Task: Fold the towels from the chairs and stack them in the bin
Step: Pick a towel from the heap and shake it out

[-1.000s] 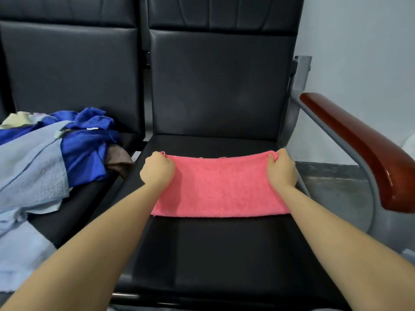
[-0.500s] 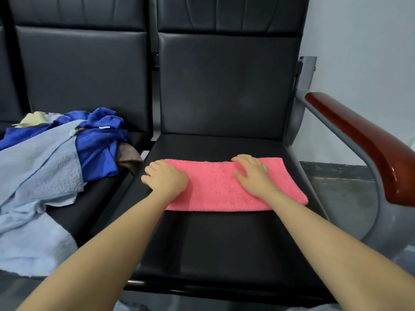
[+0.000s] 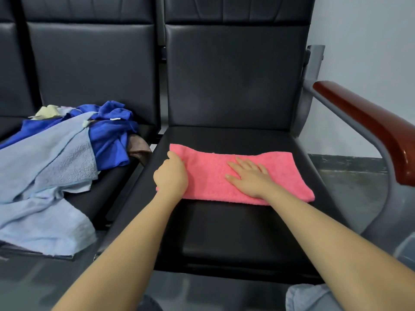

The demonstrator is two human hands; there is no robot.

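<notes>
Gripping the pink towel's (image 3: 278, 176) left end, left hand (image 3: 171, 176) stays; right hand (image 3: 249, 177) has slid inward, fingers flat.

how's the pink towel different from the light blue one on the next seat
The pink towel lies folded flat in a neat strip on the right seat; the light blue towel sprawls rumpled and unfolded, hanging over its seat's front edge. The pink towel has the left hand gripping its end and the right hand flat on it; the light blue towel is untouched, lying among other cloths. Both look like terry cloth.
</notes>
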